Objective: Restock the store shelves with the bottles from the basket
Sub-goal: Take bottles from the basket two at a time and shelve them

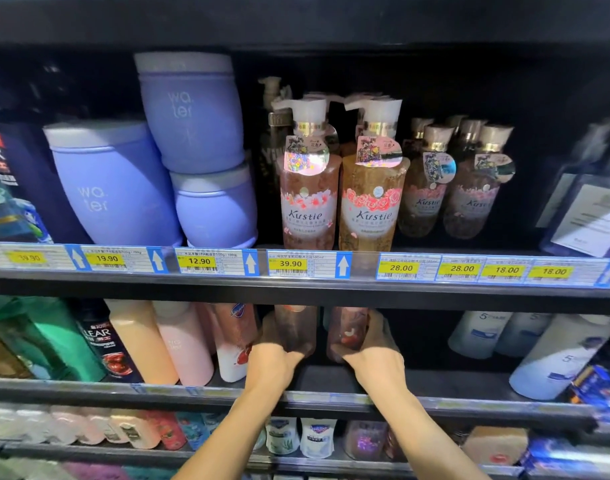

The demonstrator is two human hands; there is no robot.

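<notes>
On the middle shelf, two brownish translucent bottles stand side by side in a dark gap. My left hand grips the left bottle around its lower body. My right hand grips the right bottle, thumb in front and fingers round the far side. Both bottles' tops are hidden behind the upper shelf's price rail. The basket is out of view.
Above stand Kustie pump bottles and purple tubs. Left of my hands are peach, pink and white bottles; to the right, white bottles. Lower shelves hold several small bottles.
</notes>
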